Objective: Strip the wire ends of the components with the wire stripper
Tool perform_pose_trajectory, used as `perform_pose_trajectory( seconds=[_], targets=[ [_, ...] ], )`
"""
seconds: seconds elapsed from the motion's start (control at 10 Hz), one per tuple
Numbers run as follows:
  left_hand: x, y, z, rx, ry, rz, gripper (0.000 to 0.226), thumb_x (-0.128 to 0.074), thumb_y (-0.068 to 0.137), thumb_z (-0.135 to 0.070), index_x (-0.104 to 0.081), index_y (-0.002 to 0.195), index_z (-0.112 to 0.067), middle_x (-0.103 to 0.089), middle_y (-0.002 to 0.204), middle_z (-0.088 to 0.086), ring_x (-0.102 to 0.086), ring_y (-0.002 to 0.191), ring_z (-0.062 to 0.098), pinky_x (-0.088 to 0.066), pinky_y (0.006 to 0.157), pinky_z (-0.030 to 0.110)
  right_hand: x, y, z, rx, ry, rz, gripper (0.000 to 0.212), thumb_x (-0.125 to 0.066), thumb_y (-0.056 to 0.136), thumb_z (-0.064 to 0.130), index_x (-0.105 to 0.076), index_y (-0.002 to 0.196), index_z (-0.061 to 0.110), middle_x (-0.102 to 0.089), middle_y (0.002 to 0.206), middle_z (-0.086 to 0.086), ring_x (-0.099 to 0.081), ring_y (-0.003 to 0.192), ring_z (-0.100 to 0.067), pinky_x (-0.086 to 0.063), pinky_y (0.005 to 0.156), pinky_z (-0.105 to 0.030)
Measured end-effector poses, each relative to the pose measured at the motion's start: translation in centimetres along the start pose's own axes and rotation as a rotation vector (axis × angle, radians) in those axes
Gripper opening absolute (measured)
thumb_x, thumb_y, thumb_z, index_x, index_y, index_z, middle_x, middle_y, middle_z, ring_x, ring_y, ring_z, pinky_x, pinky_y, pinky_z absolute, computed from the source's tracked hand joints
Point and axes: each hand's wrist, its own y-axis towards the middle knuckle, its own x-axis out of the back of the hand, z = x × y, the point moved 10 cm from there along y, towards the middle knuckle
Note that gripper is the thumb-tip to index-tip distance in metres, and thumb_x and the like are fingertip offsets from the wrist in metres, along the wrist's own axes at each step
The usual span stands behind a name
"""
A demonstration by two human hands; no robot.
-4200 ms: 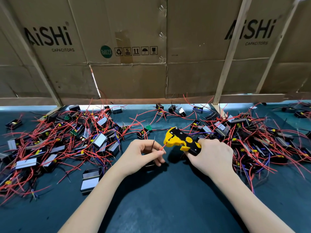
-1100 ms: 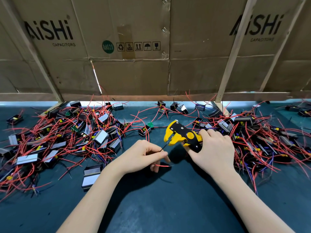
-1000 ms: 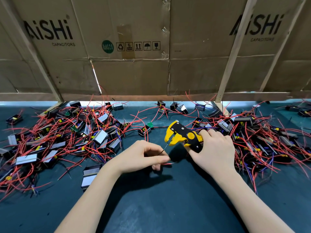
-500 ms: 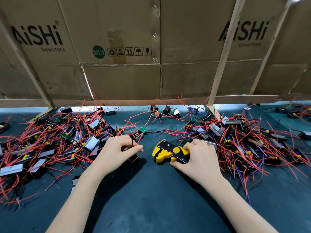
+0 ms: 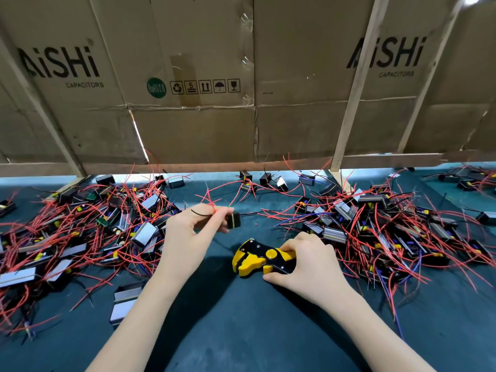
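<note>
My left hand (image 5: 192, 232) pinches the red and black wires of a small black component (image 5: 234, 220), which hangs just right of my fingertips above the dark green mat. The yellow and black wire stripper (image 5: 257, 260) lies low on the mat in the middle, jaws pointing left. My right hand (image 5: 308, 261) grips its handles with fingers and thumb curled round them. The two hands are apart, the component above and left of the stripper's jaws.
A big pile of components with red wires (image 5: 80, 226) covers the mat on the left, another pile (image 5: 389, 226) on the right. One component (image 5: 124, 302) lies alone near my left forearm. A cardboard wall (image 5: 241, 89) with wooden battens closes the back.
The stripper has come down from mid-air onto the mat. My left hand has moved up and away from the jaws and now holds a component by its wires near the left pile.
</note>
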Motion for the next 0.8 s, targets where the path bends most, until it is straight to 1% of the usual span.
perform_pose_trajectory(
  seconds=[0.1, 0.2, 0.3, 0.4, 0.5, 0.6, 0.7, 0.8],
  targets=[
    [-4.4, 0.4, -6.3, -0.235, 0.026, 0.166, 0.021, -0.061, 0.095, -0.023, -0.076, 0.105, -0.014, -0.073, 0.085, 0.0, -0.068, 0.082, 0.013, -0.051, 0.082, 0.024, -0.1, -0.2, 0.8, 0.018, 0.034, 0.01, 0.056, -0.065, 0.066, 0.071, -0.058, 0.11, 0.036, -0.051, 0.104, 0.011, -0.045, 0.114, -0.015, -0.037, 0.082, -0.032],
    [-9.6, 0.8, -9.7, -0.297, 0.055, 0.31, 0.022, -0.06, 0.096, -0.016, -0.073, 0.113, -0.011, -0.072, 0.091, 0.007, -0.067, 0.087, 0.017, -0.05, 0.082, 0.024, 0.1, -0.1, 0.6, -0.008, -0.007, 0.007, 0.056, -0.063, 0.07, 0.068, -0.056, 0.114, 0.034, -0.054, 0.115, 0.008, -0.045, 0.119, -0.018, -0.037, 0.086, -0.032],
    [-18.3, 0.2, -11.6, -0.234, 0.099, 0.675, 0.058, -0.058, 0.097, -0.014, -0.035, 0.149, -0.006, -0.055, 0.136, 0.018, -0.053, 0.126, 0.024, -0.038, 0.107, 0.027, -0.8, -0.5, 0.8, 0.008, -0.057, 0.105, 0.056, -0.055, 0.086, 0.054, -0.05, 0.135, 0.027, -0.047, 0.145, -0.002, -0.036, 0.137, -0.021, -0.03, 0.108, -0.034],
    [-21.6, -1.6, -11.1, -0.272, 0.244, 0.88, 0.084, -0.059, 0.096, -0.018, -0.001, 0.156, -0.008, -0.027, 0.158, 0.014, -0.027, 0.145, 0.024, -0.022, 0.119, 0.038, -2.2, -1.1, 1.3, 0.103, -0.008, 0.212, 0.054, -0.051, 0.097, 0.038, -0.039, 0.147, 0.021, -0.03, 0.158, 0.001, -0.023, 0.146, -0.019, -0.015, 0.118, -0.035],
    [-16.8, -1.0, -11.6, -0.508, 0.345, 0.524, 0.071, -0.063, 0.092, -0.021, -0.028, 0.152, -0.01, -0.039, 0.153, 0.007, -0.034, 0.141, 0.022, -0.026, 0.114, 0.042, -0.8, -1.6, 1.9, 0.255, 0.033, 0.164, 0.051, -0.049, 0.097, 0.038, -0.04, 0.145, 0.022, -0.033, 0.156, -0.007, -0.028, 0.144, -0.023, -0.02, 0.117, -0.035],
    [-11.2, -0.4, -9.1, -0.478, 0.309, 0.24, 0.054, -0.059, 0.093, -0.021, -0.045, 0.144, -0.011, -0.052, 0.141, 0.001, -0.044, 0.131, 0.018, -0.031, 0.11, 0.035, 2.2, -1.4, 3.7, 0.296, 0.156, -0.021, 0.04, -0.063, 0.087, 0.042, -0.061, 0.121, 0.021, -0.061, 0.125, -0.01, -0.054, 0.119, -0.025, -0.042, 0.101, -0.034],
    [-3.8, -0.2, -1.2, -0.223, 0.335, 0.083, 0.036, -0.057, 0.094, -0.015, -0.056, 0.13, -0.015, -0.058, 0.121, -0.006, -0.052, 0.114, 0.011, -0.041, 0.101, 0.034, 8.9, -2.9, 2.4, 0.367, 0.426, -0.277, 0.014, -0.073, 0.083, 0.034, -0.072, 0.095, 0.027, -0.072, 0.091, 0.011, -0.067, 0.085, -0.007, -0.052, 0.075, -0.022],
    [-0.8, -0.9, 2.5, -0.139, 0.413, 0.07, 0.029, -0.061, 0.092, -0.005, -0.064, 0.119, -0.016, -0.061, 0.112, -0.009, -0.056, 0.108, 0.011, -0.043, 0.096, 0.033, 16.7, -4.1, -1.0, 0.388, 0.39, -0.586, 0.015, -0.073, 0.087, 0.024, -0.072, 0.099, 0.035, -0.072, 0.09, 0.014, -0.07, 0.081, -0.006, -0.052, 0.067, -0.013]
  ],
)
